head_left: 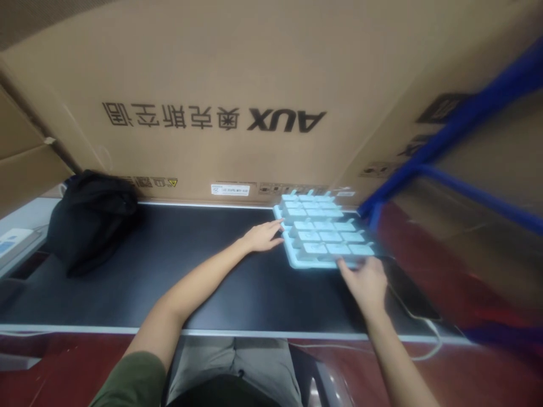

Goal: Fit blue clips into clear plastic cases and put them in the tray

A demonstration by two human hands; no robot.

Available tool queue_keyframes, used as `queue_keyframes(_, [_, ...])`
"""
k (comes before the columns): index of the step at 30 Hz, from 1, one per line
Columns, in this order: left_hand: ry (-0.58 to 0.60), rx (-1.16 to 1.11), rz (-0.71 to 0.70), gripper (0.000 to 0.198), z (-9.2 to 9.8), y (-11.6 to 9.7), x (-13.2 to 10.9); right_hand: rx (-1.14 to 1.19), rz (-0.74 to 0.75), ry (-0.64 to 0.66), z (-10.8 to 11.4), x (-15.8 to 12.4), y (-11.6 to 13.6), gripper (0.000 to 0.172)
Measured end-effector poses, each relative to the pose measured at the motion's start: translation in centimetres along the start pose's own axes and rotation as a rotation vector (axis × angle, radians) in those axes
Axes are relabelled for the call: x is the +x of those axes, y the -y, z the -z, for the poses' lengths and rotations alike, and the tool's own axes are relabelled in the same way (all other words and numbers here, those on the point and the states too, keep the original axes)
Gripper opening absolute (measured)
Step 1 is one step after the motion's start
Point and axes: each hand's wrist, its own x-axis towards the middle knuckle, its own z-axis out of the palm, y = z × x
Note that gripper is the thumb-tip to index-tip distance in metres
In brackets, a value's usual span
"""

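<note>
well, the pale blue mould tray (305, 263) is right of centre in the frame, on the black tabletop (254, 299), with both of the person's hands at its edges. raised square blocks (314, 249) stand in rows across it, small tabs sticking out from some of them.

the left hand (263, 236) reaches in from the lower left, fingertips touching the tray's left rim, thumb held a little apart from the fingers — i cannot tell whether it really grips. the right hand (367, 282) is at the near edge, thumb against the rim; its other fingers are blurred, so i cannot tell if they pinch the tray or just rest on it.

just beside that hand, toward the lower right, lies a flat dark device (413, 294), a white cable (435, 333) trailing over the table's near edge. a crumpled black bag (91, 220) sits at the left. behind everything rises a big cardboard box (220, 56), its lettering upside down — and a blue metal frame (449, 141) slants across the upper right.
</note>
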Motion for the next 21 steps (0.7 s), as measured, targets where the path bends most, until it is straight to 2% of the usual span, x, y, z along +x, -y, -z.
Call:
queue_keyframes(14, [0.029,0.072,0.026,0.035,0.74,-0.93,-0.24,0.051,-0.08,-0.029,-0.62,-0.05,-0.7,0.051])
queue_keyframes(21, [0.029,0.069,0.017,0.035,0.42,-0.73,-0.27,0.039,-0.036,-0.025,-0.32,-0.24,-0.24,0.052])
